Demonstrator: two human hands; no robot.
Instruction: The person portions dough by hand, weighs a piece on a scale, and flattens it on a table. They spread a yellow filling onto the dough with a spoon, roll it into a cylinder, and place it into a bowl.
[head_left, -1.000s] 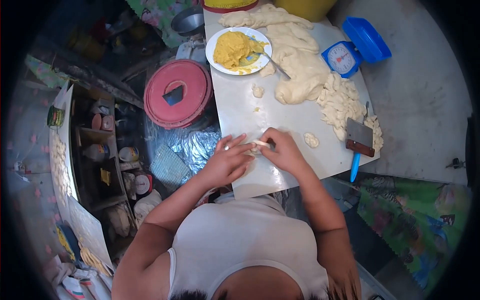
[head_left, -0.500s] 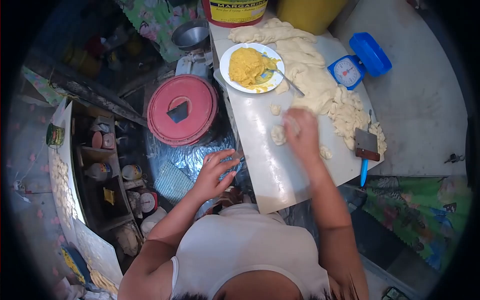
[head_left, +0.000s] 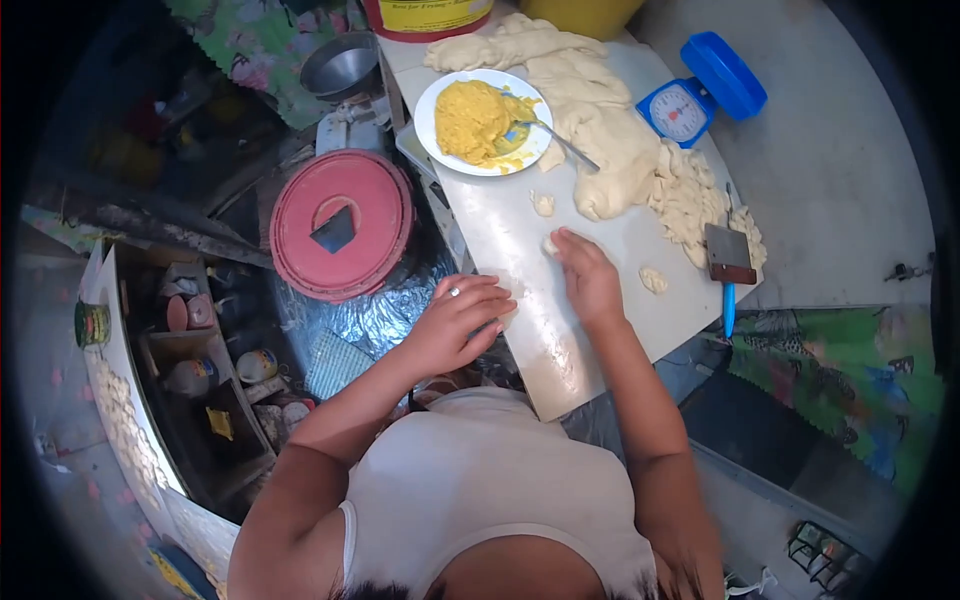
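My left hand point(head_left: 467, 318), with a ring on one finger, is over the near left edge of the table point(head_left: 555, 365), its fingers loosely spread. A bit of dough point(head_left: 549, 244) shows at the fingertips of my right hand point(head_left: 587, 275), which is on the tabletop. Small dough pieces lie beyond it point(head_left: 543, 204) and to its right point(head_left: 653, 280). The large dough mass point(head_left: 615, 155) stretches across the back. A white plate point(head_left: 427, 128) holds a yellow mixture point(head_left: 472, 118) and a spoon point(head_left: 565, 144).
A blue scale point(head_left: 677, 112) stands at the back right. A scraper point(head_left: 729, 256) and a blue-handled tool point(head_left: 729, 311) lie at the right edge beside dough strips point(head_left: 688, 202). Left of the table are a red-lidded bucket point(head_left: 342, 225) and a metal bowl point(head_left: 341, 66).
My left hand has moved right to the table edge. My right hand has come nearer to me, and the dough piece beside it is now mostly covered. The view has shifted.
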